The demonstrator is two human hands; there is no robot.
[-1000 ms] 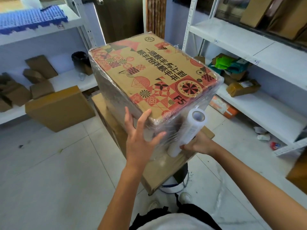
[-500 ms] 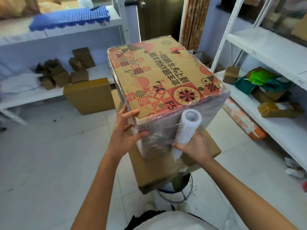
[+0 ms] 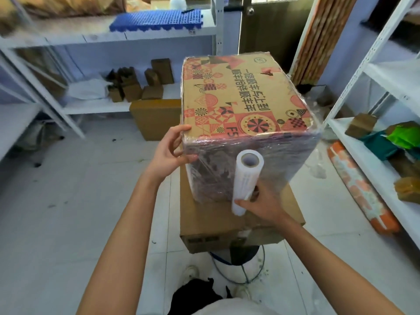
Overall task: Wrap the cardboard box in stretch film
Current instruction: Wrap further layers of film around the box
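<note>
Box: the big brown cardboard box with red and black patterns (image 3: 245, 105) sits in the middle of the head view, on top of a flat plain brown cardboard box (image 3: 227, 226). That flat box rests on a round stool (image 3: 238, 258) over the white tiled floor (image 3: 68, 212).
Film on the box: shiny clear stretch film (image 3: 245, 169) covers the near side and goes round the other sides. The printed top looks mostly bare, with film only at its edges.
Left hand: the left hand (image 3: 169, 153) holds the near left corner of the patterned box. Its grip is a loose pinch, with a finger on the top edge and the thumb on the wrapped side.
Right hand: the right hand (image 3: 261, 203) has a closed grip round the low end of the white roll of stretch film (image 3: 246, 180). The roll stands almost upright, just in front of the wrapped near side.
Left of the room: white metal shelves (image 3: 91, 105) hold small brown boxes (image 3: 136, 87) and a blue bumpy plastic mat (image 3: 156, 20).
Right of the room: more white shelves (image 3: 375, 71) hold brown parcels and green bags (image 3: 402, 135).
Floor: a long orange and white package (image 3: 361, 189) lies by the right shelves.
</note>
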